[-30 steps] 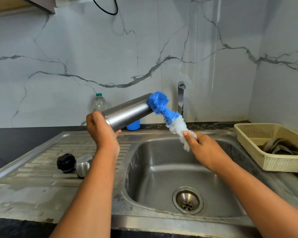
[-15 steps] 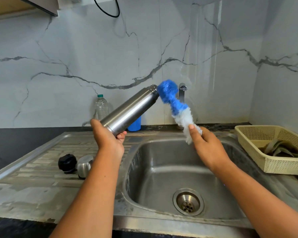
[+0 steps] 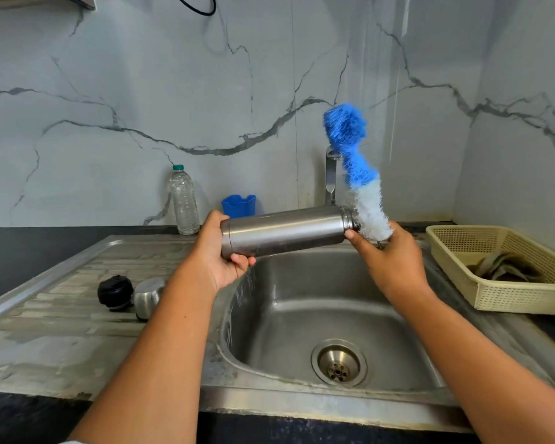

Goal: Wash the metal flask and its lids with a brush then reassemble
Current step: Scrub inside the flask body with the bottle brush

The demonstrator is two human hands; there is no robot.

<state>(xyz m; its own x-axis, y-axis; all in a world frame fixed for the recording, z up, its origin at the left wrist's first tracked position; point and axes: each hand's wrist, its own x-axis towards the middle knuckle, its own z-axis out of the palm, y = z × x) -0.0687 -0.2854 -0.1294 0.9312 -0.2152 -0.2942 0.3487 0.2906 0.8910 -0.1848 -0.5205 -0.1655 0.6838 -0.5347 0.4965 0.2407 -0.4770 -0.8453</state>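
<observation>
Over the sink (image 3: 302, 318), the flask (image 3: 285, 230) lies nearly level, long axis left-right, mouth pointing right at the brush (image 3: 356, 168). Left hand (image 3: 218, 254) wraps its base, right hand (image 3: 394, 261) grips the brush's bottom end. Black lid (image 3: 115, 291) and steel cap (image 3: 148, 296) sit left of the sink, so lid scrubbing and reassembly look pending imo.

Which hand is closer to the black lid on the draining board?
Left. The left hand grips the flask by its base, just up and right of the black lid; the right hand holds the brush across the sink, farther off.
</observation>
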